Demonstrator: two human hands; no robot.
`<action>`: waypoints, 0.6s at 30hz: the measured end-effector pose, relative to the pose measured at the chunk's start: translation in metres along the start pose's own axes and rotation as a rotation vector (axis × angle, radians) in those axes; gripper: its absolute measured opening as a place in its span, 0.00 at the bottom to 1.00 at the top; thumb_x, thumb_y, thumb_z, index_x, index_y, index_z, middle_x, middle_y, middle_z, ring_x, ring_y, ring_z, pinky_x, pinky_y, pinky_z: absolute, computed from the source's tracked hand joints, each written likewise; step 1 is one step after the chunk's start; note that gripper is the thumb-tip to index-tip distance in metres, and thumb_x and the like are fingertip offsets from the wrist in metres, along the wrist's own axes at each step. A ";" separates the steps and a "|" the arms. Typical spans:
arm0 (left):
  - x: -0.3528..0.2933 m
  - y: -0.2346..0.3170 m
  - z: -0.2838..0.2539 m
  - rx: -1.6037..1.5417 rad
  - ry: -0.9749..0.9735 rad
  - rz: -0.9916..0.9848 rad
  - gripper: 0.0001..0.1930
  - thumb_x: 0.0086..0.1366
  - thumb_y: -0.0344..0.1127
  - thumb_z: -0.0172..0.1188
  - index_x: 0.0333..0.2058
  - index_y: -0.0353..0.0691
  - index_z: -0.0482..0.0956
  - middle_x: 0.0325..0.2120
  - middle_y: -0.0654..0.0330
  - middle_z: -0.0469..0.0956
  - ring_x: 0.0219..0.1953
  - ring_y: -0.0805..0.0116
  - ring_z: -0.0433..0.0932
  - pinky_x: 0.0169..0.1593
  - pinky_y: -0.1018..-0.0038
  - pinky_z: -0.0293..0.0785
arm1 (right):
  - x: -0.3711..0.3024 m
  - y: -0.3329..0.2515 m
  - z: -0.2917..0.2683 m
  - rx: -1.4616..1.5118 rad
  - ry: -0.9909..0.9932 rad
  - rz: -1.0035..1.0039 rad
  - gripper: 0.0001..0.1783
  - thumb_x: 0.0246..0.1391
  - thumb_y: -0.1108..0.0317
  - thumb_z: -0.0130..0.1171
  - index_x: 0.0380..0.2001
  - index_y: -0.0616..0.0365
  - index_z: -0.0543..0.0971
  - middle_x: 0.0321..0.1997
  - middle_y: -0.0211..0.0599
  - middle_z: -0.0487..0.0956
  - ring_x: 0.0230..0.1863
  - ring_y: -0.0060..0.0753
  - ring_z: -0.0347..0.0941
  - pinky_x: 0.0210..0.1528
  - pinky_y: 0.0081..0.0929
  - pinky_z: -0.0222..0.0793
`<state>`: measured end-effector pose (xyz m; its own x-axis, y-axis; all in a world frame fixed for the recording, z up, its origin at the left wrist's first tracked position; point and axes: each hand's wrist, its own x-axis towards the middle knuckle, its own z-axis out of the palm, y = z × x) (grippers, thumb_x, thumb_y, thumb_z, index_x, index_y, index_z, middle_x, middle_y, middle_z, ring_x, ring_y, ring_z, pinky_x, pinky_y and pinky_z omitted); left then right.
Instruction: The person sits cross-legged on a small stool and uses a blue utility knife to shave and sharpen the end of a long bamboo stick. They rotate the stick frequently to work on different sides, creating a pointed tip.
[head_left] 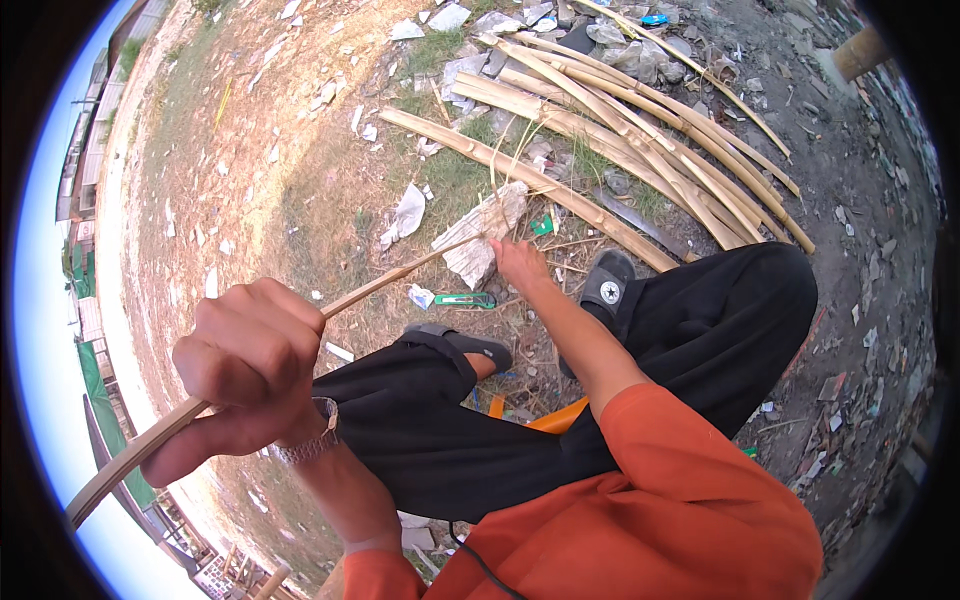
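My left hand [255,350], a silver watch on its wrist, is closed in a fist around a long, thin bamboo strip [375,290]. The strip slants from the lower left edge up to my right hand [522,267]. There the fingers of my right hand are pinched together at its far end, beside a pale, rough block [485,232] on the ground. Just below the block lies a green utility knife [466,300]. A flat metal blade [640,227] rests between the bamboo pieces, its handle end near my right knee.
Split bamboo poles [600,110] lie in a heap ahead and to the right. My sandalled feet [607,280] are planted either side of the block's near end. Part of an orange seat [560,416] shows between my legs. Litter and stone chips cover the dirt.
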<state>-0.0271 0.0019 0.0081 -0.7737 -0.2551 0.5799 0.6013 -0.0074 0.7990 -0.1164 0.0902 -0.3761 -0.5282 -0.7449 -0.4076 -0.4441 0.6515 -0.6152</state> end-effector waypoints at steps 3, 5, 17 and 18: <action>-0.002 0.006 0.002 0.026 0.047 -0.030 0.35 0.51 0.76 0.43 0.11 0.48 0.49 0.03 0.73 0.45 0.05 0.82 0.41 0.12 0.81 0.33 | -0.008 -0.008 0.009 -0.018 -0.004 -0.016 0.30 0.63 0.49 0.31 0.34 0.64 0.76 0.31 0.62 0.77 0.39 0.63 0.74 0.44 0.52 0.68; -0.007 0.009 -0.002 0.044 0.049 -0.034 0.36 0.50 0.77 0.42 0.11 0.47 0.49 0.04 0.73 0.45 0.05 0.81 0.41 0.12 0.80 0.34 | -0.006 -0.014 0.014 0.007 -0.002 -0.016 0.31 0.63 0.48 0.31 0.34 0.64 0.76 0.31 0.63 0.77 0.39 0.62 0.74 0.43 0.52 0.69; -0.024 0.011 -0.026 0.323 0.431 0.052 0.37 0.53 0.76 0.29 0.17 0.41 0.57 0.14 0.67 0.51 0.13 0.78 0.54 0.15 0.81 0.48 | -0.073 -0.125 -0.154 0.638 -0.316 -0.316 0.28 0.62 0.49 0.34 0.32 0.64 0.74 0.19 0.39 0.69 0.22 0.35 0.66 0.25 0.35 0.62; -0.020 0.012 -0.017 0.343 0.495 0.060 0.37 0.53 0.75 0.29 0.18 0.41 0.58 0.14 0.67 0.52 0.14 0.77 0.55 0.14 0.81 0.51 | -0.090 -0.127 -0.161 0.699 -0.360 -0.340 0.26 0.63 0.50 0.35 0.33 0.62 0.74 0.16 0.32 0.65 0.17 0.26 0.61 0.21 0.28 0.59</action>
<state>-0.0011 -0.0100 0.0031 -0.5060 -0.6658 0.5484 0.4785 0.3123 0.8207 -0.1287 0.0975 -0.1522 -0.1326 -0.9611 -0.2425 0.0741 0.2343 -0.9693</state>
